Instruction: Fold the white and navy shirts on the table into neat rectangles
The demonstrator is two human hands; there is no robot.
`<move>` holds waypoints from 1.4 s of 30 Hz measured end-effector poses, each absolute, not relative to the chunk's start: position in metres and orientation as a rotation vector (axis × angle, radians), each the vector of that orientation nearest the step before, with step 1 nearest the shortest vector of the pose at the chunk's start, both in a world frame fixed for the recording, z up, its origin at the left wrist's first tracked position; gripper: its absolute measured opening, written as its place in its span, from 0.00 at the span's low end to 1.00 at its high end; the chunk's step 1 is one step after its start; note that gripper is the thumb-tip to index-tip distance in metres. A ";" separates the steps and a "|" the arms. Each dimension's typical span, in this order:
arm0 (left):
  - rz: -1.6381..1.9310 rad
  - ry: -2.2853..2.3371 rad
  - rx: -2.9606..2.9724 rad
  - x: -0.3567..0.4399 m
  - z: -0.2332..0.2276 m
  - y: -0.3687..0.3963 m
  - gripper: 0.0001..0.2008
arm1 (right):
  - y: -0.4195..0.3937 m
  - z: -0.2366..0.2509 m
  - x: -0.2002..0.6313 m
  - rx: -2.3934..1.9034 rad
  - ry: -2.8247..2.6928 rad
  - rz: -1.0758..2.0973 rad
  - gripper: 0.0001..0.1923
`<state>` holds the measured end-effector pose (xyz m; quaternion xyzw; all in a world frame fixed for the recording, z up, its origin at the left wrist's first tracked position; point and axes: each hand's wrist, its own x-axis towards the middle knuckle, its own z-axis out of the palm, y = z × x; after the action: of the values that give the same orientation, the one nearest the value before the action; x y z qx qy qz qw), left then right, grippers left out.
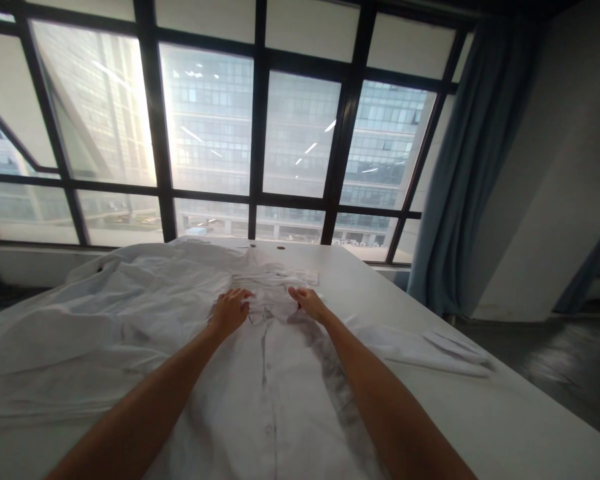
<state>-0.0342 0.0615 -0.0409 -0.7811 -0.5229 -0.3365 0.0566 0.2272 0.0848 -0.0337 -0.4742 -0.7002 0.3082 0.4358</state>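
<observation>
A white button-front shirt [250,413] lies face up on the white table [480,407], its collar end away from me and its row of buttons running towards me. One sleeve [410,350] stretches out to the right, cuff near the table's edge. My left hand [231,311] is at the left side of the collar area, fingers curled on the cloth. Across from it, my right hand [307,302] pinches the fabric at the right side of the collar between thumb and fingers. The folds between both hands are slightly blurred.
Crumpled white fabric [105,320] covers the table's left side. Small dark round spots [281,247] mark the far end. Behind stand large black-framed windows [300,133], and a blue curtain [465,187] hangs at the right. Blurred pale material [575,360] lies beyond the right edge.
</observation>
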 end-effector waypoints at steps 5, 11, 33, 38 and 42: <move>-1.015 -1.512 -2.378 -0.041 -0.042 0.066 0.12 | 0.088 -0.038 0.221 -1.258 -1.757 0.676 0.26; -0.961 -1.445 -2.260 -0.049 -0.038 0.067 0.11 | 0.091 -0.048 0.233 -1.381 -1.676 0.834 0.27; -1.034 -1.367 -2.104 -0.044 -0.036 0.064 0.16 | 0.070 -0.015 0.224 -1.306 -2.052 -0.014 0.10; -1.064 -1.381 -2.108 -0.042 -0.036 0.063 0.16 | 0.075 -0.019 0.234 -1.181 -2.061 0.216 0.10; -1.071 -1.468 -2.080 -0.039 -0.038 0.063 0.17 | 0.078 -0.021 0.246 -1.128 -2.144 0.474 0.24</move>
<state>-0.0391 0.0630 -0.0376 -0.7396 -0.5220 -0.3808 0.1883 0.2457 0.0783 -0.0206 -0.4312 -0.8199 0.1813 0.3302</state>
